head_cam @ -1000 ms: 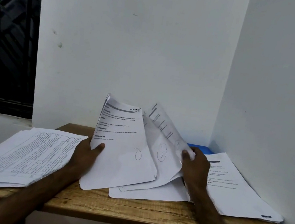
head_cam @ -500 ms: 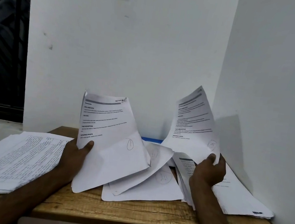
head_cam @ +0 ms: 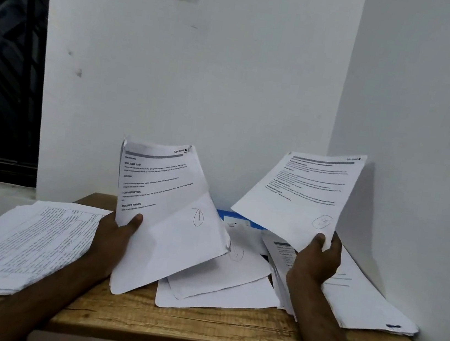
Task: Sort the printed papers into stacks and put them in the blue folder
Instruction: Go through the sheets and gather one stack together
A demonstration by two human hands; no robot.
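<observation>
My left hand (head_cam: 117, 230) grips a bundle of printed sheets (head_cam: 166, 208) by its left edge, tilted up over the table; its top sheet has a circled mark. My right hand (head_cam: 318, 258) pinches a single printed sheet (head_cam: 301, 192) by its lower corner, lifted above the right stack (head_cam: 367, 300). Loose sheets (head_cam: 219, 282) lie fanned between my hands. A strip of the blue folder (head_cam: 229, 215) shows behind them, mostly hidden. A wide stack of densely printed pages (head_cam: 22, 243) lies at the left.
The wooden table (head_cam: 195, 331) stands in a corner, with white walls behind and at the right. The left stack overhangs the table's left end. A dark barred window (head_cam: 4, 67) is at the far left.
My right hand has pulled one sheet out of the middle bundle and lifted it up and to the right, over the right stack. My left hand keeps its grip on the bundle.
</observation>
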